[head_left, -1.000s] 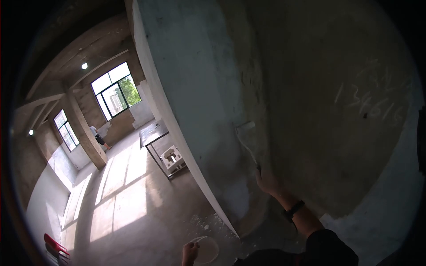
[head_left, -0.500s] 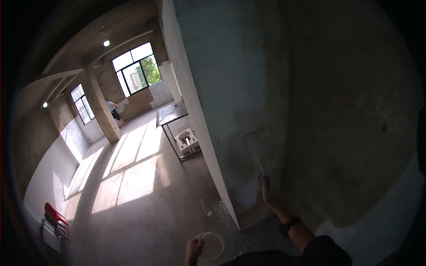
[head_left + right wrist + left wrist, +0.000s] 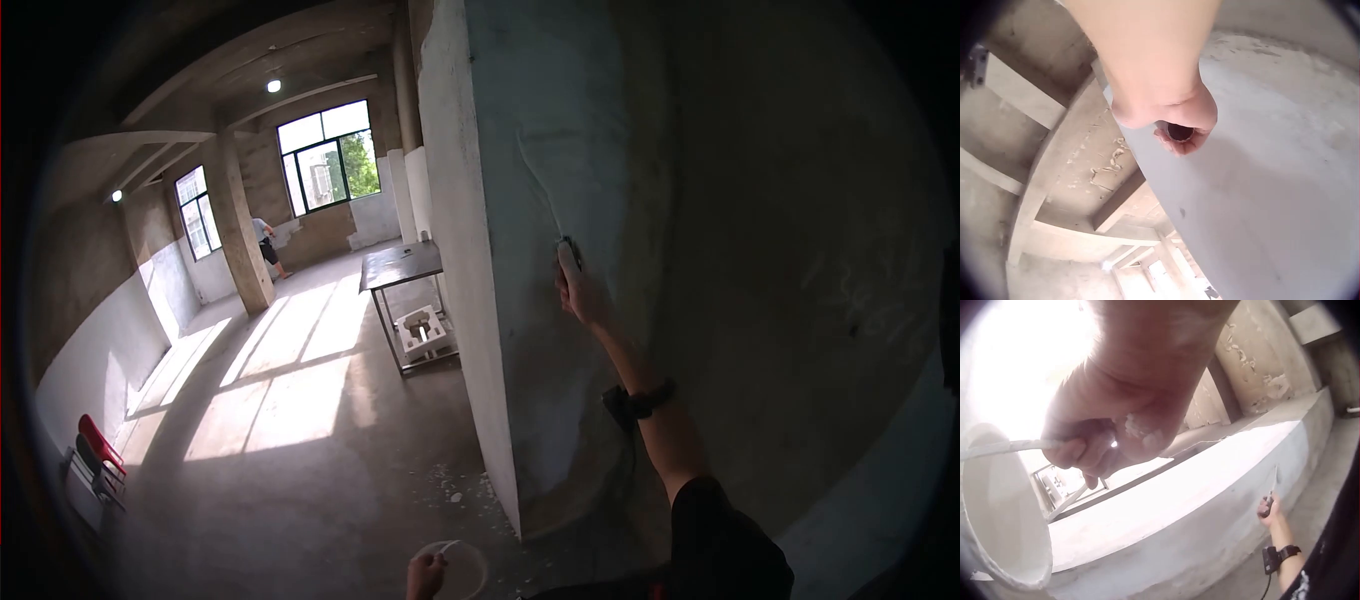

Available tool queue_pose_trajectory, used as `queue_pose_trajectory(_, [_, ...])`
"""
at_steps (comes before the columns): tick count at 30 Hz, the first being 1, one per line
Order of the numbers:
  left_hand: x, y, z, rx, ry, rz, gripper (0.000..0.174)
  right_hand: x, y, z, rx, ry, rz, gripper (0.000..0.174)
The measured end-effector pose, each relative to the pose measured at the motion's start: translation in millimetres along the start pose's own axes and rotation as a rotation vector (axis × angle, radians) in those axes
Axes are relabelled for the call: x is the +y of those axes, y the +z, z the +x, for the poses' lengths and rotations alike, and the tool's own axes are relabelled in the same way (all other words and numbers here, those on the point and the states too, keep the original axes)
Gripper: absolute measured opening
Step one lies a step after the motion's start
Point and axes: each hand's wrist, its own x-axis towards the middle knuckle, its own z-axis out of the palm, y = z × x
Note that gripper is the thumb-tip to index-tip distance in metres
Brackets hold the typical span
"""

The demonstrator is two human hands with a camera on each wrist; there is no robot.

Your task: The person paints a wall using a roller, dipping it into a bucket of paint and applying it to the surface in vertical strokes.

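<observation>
My right hand (image 3: 575, 285) is raised against the grey plastered wall (image 3: 760, 250) and grips the dark handle of a paint roller (image 3: 566, 252). Its thin rod runs up the wall; the roller head is hard to make out. In the right wrist view the fingers (image 3: 1175, 119) curl round the handle's dark end (image 3: 1179, 132). Low down, my left hand (image 3: 427, 575) holds a white bucket (image 3: 462, 568) by its wire handle. The left wrist view shows that hand (image 3: 1094, 453) gripping the wire (image 3: 1004, 447), with the bucket (image 3: 997, 519) hanging beside it and the right hand (image 3: 1270, 509) far off.
The wall's corner edge (image 3: 480, 330) juts out to my left. Beyond it stands a metal table (image 3: 400, 265) with a white object (image 3: 425, 335) beneath. A concrete column (image 3: 240, 220), a person (image 3: 266, 243) near it, red chairs (image 3: 95, 455) and floor debris (image 3: 450, 490) are about.
My right hand has moved up the wall with the roller, from waist height to well above. My view has swung left. The left hand still holds the bucket low.
</observation>
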Motion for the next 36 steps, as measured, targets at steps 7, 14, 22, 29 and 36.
queue_pose_trajectory(7, [-8, -7, 2, 0.05, 0.025, 0.046, 0.03, -132, 28, 103, 0.048, -0.142, -0.226, 0.045])
queue_pose_trajectory(14, [-24, -17, 8, 0.002, -0.024, -0.088, 0.029, -197, 43, 142, 0.026, -0.17, -0.262, 0.05])
queue_pose_trajectory(22, [-16, -21, 9, 0.004, 0.003, 0.01, 0.031, -31, 6, 27, 0.037, -0.04, -0.205, 0.046])
queue_pose_trajectory(29, [-28, -19, 24, -0.094, 0.018, -0.072, 0.029, 143, -22, -142, 0.089, 0.154, -0.397, 0.039])
queue_pose_trajectory(36, [-28, -12, 29, -0.134, -0.011, -0.073, 0.029, 284, -67, -251, 0.225, 0.374, -0.508, 0.049])
